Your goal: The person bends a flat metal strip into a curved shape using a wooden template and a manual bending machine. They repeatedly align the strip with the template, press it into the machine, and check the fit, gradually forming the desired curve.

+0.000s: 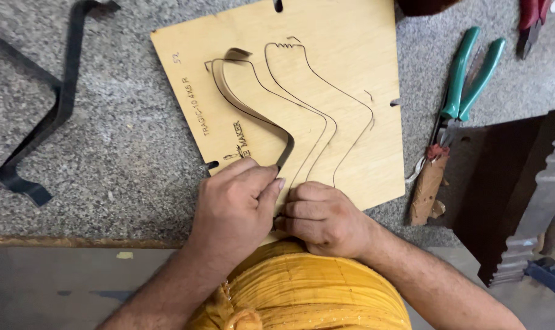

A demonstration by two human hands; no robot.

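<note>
Pressing a thin dark metal strip [253, 113] into a curved slot cut in a flat pale plywood board [350, 79]: that looks like the step in hand. The left hand [234, 208] is curled, fingertips pinching the strip's near end where it turns down at the board's edge; the right hand [323, 217] is closed into a loose fist just beside it, knuckles touching the left, bearing on the board's near edge, and what it grips, if anything, is hidden. The strip stands on edge, seated along the slot ahead of the left hand, its far end curling free. Judgement: the next move calls for firm, even pressure along the remaining bend. The board lies on a grey speckled stone counter [137, 159]. Green-handled pliers [467, 79] lie well right of the right hand; a loose bent black strip [51, 116] lies far left.
</note>
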